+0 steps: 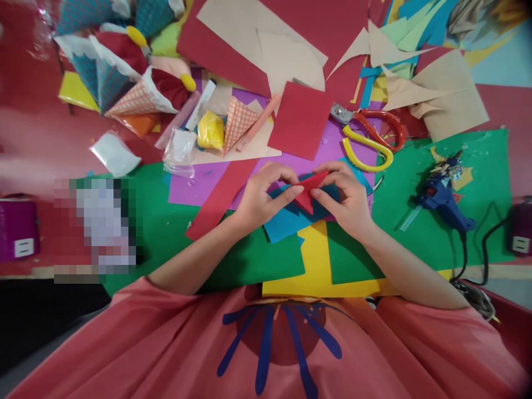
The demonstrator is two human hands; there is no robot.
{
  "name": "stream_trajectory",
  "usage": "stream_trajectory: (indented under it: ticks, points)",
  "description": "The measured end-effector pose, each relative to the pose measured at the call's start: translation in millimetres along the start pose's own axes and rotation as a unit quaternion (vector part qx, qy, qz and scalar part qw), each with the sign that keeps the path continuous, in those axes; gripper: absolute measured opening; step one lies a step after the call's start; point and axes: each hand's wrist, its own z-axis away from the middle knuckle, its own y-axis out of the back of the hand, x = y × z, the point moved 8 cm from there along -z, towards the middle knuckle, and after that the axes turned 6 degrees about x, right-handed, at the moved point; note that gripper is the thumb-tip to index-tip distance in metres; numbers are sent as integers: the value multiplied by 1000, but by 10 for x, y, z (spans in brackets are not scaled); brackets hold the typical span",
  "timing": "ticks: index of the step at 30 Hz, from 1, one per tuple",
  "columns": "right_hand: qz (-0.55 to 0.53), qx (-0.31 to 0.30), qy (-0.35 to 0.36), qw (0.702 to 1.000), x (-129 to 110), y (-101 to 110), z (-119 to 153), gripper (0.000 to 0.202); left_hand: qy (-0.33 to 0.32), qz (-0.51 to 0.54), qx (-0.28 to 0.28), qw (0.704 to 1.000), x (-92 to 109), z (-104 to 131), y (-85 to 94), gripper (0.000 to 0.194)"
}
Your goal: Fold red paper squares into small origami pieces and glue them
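The left hand (264,191) and right hand (351,199) pinch a folded red paper (308,189) between their fingers (288,195), above the bench (494,111), nearer its front edge; scissors (368,141) lie just beyond.

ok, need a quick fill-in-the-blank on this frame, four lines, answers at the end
1. The left hand and right hand together hold a small piece coloured ____.
2. The glue gun lies on a sheet coloured ____.
3. The scissors are red on one handle loop and ____ on the other.
4. Of the two hands, the one nearer the glue gun is the ____ one.

Missing words: red; green; yellow; right.
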Motion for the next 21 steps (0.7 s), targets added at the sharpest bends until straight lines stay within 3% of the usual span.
stream_trajectory:
  ticks: [6, 9, 15, 19, 21]
  points:
    - [-84, -20, -98, 991, 128, -57, 55, 18, 51, 29, -47, 997, -65, 23, -89, 31]
    - [-155, -12, -158, 975, 213, -74, 60, 24, 75, 103, -32, 991, -82, 50, -76, 29]
    - [-280, -35, -266, 922, 355, -171, 85, 30, 27, 173, -44, 983, 3, 85, -92, 30]
    - [-284, -30, -272, 919, 345, -161, 90, 38, 38, 164, -35, 985, -24, 69, -70, 25]
    - [-285, -32, -258, 923, 327, -157, 81, 33, 61, 158, -45, 985, -51, 64, -84, 24]
